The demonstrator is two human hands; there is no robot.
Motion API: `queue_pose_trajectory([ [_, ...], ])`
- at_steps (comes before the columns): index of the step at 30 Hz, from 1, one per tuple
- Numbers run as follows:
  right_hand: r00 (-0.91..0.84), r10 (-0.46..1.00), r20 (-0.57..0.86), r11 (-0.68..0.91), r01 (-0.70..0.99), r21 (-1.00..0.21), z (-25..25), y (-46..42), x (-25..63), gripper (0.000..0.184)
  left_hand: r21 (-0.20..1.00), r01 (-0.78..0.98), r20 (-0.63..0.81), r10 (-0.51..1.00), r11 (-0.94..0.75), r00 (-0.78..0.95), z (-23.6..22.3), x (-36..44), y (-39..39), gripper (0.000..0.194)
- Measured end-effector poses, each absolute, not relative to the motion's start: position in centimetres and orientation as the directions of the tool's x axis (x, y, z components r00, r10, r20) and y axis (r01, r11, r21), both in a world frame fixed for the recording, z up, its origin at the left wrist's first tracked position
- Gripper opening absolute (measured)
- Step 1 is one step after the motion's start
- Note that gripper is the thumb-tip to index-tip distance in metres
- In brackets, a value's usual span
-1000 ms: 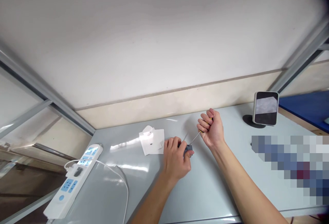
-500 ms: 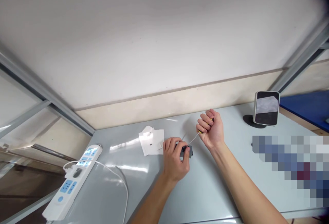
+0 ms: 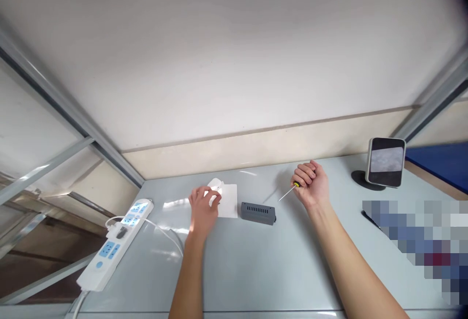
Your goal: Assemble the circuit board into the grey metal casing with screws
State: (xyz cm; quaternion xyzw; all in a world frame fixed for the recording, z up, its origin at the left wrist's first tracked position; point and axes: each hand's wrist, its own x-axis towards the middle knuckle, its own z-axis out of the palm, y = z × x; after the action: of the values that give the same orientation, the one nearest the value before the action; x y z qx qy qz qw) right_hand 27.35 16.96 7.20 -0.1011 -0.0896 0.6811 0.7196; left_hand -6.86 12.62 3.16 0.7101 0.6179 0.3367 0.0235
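Observation:
My right hand (image 3: 310,182) is closed around a screwdriver (image 3: 288,193) with a yellow and black handle. Its thin metal shaft points down and left, apart from everything else. A dark grey box-shaped casing (image 3: 258,213) with a row of slots along its top lies on the table between my hands. My left hand (image 3: 204,207) hovers over a white sheet of paper (image 3: 228,202), thumb and fingers curved with a small gap between their tips. Tiny dark specks show by the fingertips, too small to name. Beyond them sits a small white object (image 3: 215,182), partly hidden.
A white power strip (image 3: 115,246) with a plug and a white cable (image 3: 164,231) lies on the left. At the back right a screen on a round stand (image 3: 386,162) stands on the grey table (image 3: 241,270). A pixelated patch covers the right edge. Metal frame posts rise at both sides.
My left hand has let go of the grey casing and moved left to the paper. My right hand has drawn the screwdriver away from the casing. The view has shifted slightly.

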Motion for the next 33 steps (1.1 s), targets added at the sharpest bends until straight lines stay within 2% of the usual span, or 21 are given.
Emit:
queue_pose_trajectory([
  [3, 0.069, 0.997, -0.02, 0.061, -0.96, -0.274, 6.4, 17.4, 27.6, 0.038, 0.438, 0.885, 0.289, 0.957, -0.155, 0.024, 2.0, -9.0, 13.2, 0.018],
  [7, 0.085, 0.996, -0.034, 0.072, -0.956, -0.283, 5.5, 17.8, 27.8, 0.041, 0.458, 0.873, 0.215, 0.974, -0.165, 0.071, 1.3, -9.3, 13.3, 0.022],
  [11, 0.098, 0.994, -0.05, 0.079, -0.95, -0.304, 4.9, 18.1, 27.6, 0.042, 0.48, 0.861, 0.268, 0.963, -0.168, 0.039, 1.7, -9.0, 13.1, 0.028],
  [14, 0.109, 0.993, -0.046, 0.088, -0.938, -0.334, 4.7, 18.2, 27.3, 0.043, 0.522, 0.815, 0.354, 0.933, -0.252, 0.062, 2.3, -7.8, 12.6, 0.028],
  [17, 0.118, 0.992, -0.035, 0.096, -0.921, -0.378, 5.0, 18.0, 27.1, 0.042, 0.559, 0.699, 0.423, 0.878, -0.447, 0.224, 3.0, -5.3, 11.5, 0.028],
  [20, 0.115, 0.993, -0.024, 0.092, -0.892, -0.443, 5.6, 17.8, 26.9, 0.04, 0.642, 0.552, 0.396, 0.847, -0.532, 0.355, 3.2, -2.8, 10.5, 0.039],
  [23, 0.092, 0.996, -0.021, 0.067, -0.843, -0.534, 6.3, 17.6, 26.5, 0.037, 0.707, 0.495, 0.387, 0.862, -0.506, 0.328, 2.5, -1.5, 10.3, 0.023],
  [27, 0.012, 0.997, -0.078, -0.047, -0.708, -0.705, 6.3, 17.5, 25.6, 0.033, 0.782, 0.5, 0.315, 0.928, -0.373, 0.199, 1.0, -1.3, 10.8, 0.041],
  [30, -0.086, 0.986, -0.147, -0.169, -0.557, -0.813, 5.9, 17.1, 24.7, 0.032, 0.763, 0.552, 0.298, 0.941, -0.336, 0.161, 0.6, -1.1, 11.1, 0.034],
  [33, -0.308, 0.936, -0.173, -0.256, -0.257, -0.932, 5.6, 16.3, 24.0, 0.042, 0.718, 0.632, 0.307, 0.948, -0.292, 0.089, 0.8, -0.7, 11.2, 0.029],
])
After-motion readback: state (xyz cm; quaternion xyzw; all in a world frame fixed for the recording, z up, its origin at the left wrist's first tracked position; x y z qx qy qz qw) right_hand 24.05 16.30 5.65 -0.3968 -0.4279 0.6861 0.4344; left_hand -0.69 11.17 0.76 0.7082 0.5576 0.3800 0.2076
